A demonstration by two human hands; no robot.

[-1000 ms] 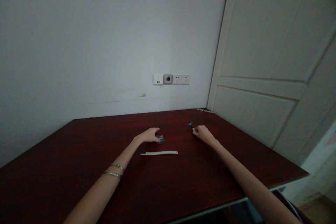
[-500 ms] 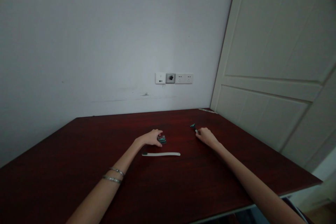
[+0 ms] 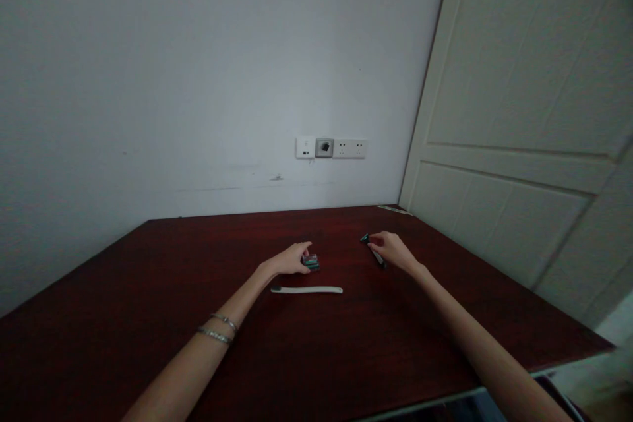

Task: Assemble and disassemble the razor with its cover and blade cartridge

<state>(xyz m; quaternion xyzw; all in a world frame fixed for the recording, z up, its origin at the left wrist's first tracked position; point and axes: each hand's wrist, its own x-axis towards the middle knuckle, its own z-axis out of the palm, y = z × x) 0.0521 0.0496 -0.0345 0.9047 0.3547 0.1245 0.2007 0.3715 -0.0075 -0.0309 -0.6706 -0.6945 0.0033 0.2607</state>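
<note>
My left hand curls its thumb and fingers around the left side of a small clear case with teal and dark strips, like a pack of razor cartridges. The case rests on the table. Off to the right, my right hand pinches a razor just below its dark head. The razor's head points to the far left, and its handle runs back under my fingers. Nearer me than the case lies a white toothbrush, crosswise, its dark bristles to the left. Neither hand touches it.
All this is on a dark red wooden table. A white wall with socket plates rises behind it. A pale panelled door stands along the right side. Below the near right edge, some dark items are partly visible.
My right hand has shifted its grip from the razor's handle up towards the head, so more of the handle now shows. My left fingers have closed in further around the case.
</note>
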